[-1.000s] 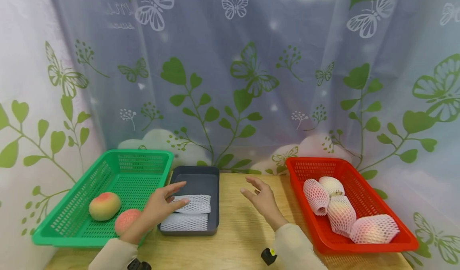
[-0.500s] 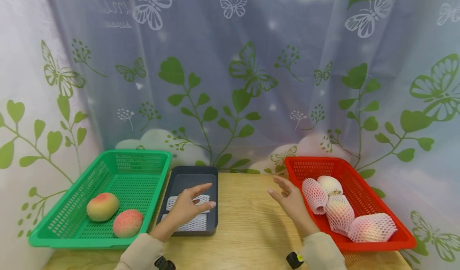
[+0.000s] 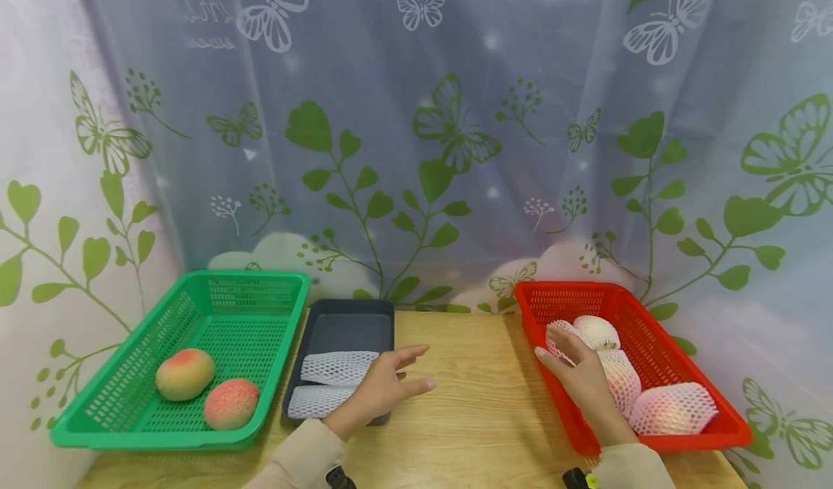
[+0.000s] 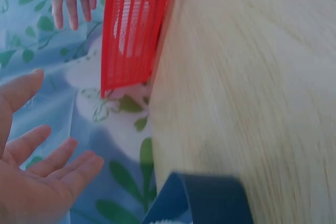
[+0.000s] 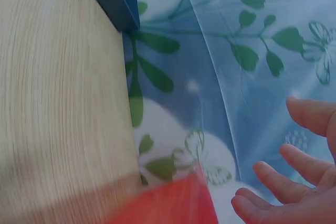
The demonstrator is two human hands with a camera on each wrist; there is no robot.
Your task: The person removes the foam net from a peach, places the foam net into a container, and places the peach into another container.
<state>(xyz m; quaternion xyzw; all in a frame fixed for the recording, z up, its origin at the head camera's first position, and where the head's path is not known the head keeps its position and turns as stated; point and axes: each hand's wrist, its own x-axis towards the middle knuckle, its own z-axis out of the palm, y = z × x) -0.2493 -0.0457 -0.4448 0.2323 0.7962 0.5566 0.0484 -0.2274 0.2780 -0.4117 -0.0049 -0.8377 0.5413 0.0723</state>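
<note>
My left hand (image 3: 384,386) hovers over the right edge of the dark grey tray (image 3: 351,323), fingers spread and holding nothing. Two white foam net sleeves (image 3: 335,367) lie flat in that tray, partly hidden by the hand. Above the left side of the red basket (image 3: 657,344) is my right hand (image 3: 583,380), its fingers apart and nothing in them. Several fruits in foam nets (image 3: 675,409) lie in the red basket; the hand covers part of the nearest ones. In the right wrist view the fingers (image 5: 281,182) look relaxed, with the basket's corner below.
A green basket (image 3: 260,330) stands at the left with two bare peaches (image 3: 185,375) in it, one yellowish and one pinker. Wooden tabletop (image 3: 455,402) lies between the tray and the red basket. A printed curtain (image 3: 403,149) hangs behind the table.
Both hands have moved right: the left from beside the green basket across the tray, the right from over the table to above the red basket. The fruits and containers have stayed put.
</note>
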